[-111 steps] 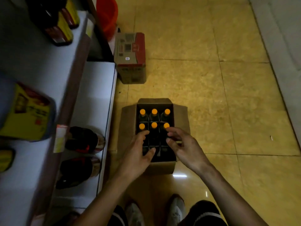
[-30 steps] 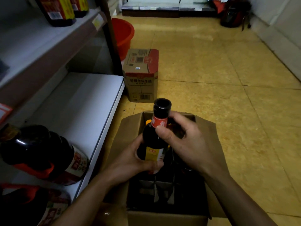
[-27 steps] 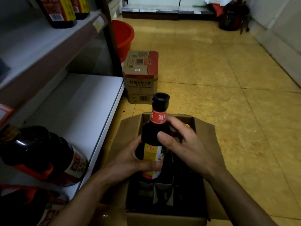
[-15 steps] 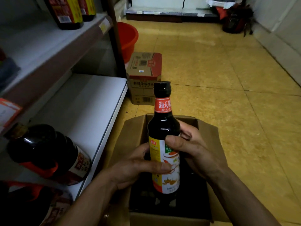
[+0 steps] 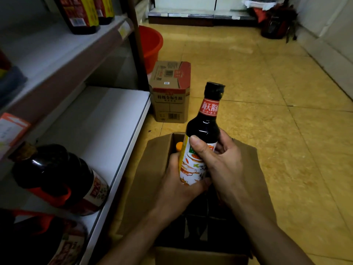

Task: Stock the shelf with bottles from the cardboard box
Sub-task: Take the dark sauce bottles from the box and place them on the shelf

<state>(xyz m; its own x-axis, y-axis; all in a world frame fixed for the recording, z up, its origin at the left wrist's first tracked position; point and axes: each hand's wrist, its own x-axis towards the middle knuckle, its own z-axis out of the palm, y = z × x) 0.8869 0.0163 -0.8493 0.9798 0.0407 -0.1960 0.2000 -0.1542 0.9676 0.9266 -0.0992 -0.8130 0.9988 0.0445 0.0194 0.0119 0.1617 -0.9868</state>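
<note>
A dark sauce bottle (image 5: 202,131) with a black cap, a red neck band and a white and yellow label is held in both hands above the open cardboard box (image 5: 150,169), which sits on the yellow tiled floor (image 5: 267,115) just right of the shelving. The bottle leans a little, its neck tipped to the far right. The left hand (image 5: 179,184) cups the lower part of the bottle, its fingers clamped round the base of the label. The right hand (image 5: 225,169) grips higher up, with the thumb pressed across the label and the fingers wrapped round the far side. Inside the box, an orange cap (image 5: 179,146) shows at the far left corner, and cardboard dividers (image 5: 196,226) show at the near end. The lower shelf (image 5: 99,127) on the left carries two large dark jugs (image 5: 55,178) at its near end. The upper shelf (image 5: 57,54) holds dark bottles with yellow labels (image 5: 80,14). A closed carton (image 5: 171,92) stands beyond the box, with a red bucket (image 5: 150,44) behind it.
</note>
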